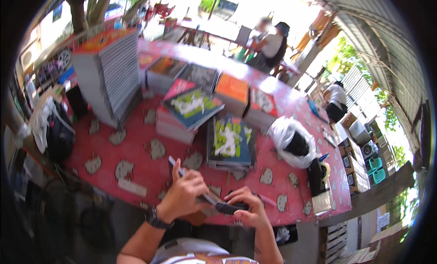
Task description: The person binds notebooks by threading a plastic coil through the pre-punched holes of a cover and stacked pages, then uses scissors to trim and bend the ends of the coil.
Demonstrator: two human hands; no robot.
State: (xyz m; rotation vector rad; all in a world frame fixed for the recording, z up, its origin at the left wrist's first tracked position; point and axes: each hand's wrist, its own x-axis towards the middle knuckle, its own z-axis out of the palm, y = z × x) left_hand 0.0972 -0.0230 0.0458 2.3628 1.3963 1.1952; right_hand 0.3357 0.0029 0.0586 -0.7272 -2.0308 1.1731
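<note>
My left hand [185, 193], wearing a dark wristwatch [159, 220], is closed round a long, thin grey-white thing [210, 198], edge-on above the near table edge. One tip pokes up past my left fingers. Its other end meets a black part [229, 208], which my right hand [249, 205] pinches. Blur and my fingers hide what kind of thing it is. Just beyond my hands, a stack of dark blue books [230, 143] with green and white covers lies on the table. Another blue book [193, 105] rests askew on a pink stack [175, 125].
A tall stack of books [104, 77] stands left on the pink patterned table [136, 157]. More book stacks [231, 93] fill the middle. Right are a white plastic bag [293, 141] with black contents, a tape dispenser [317, 175] and a pink pen [266, 199]. People [273, 47] sit farther off.
</note>
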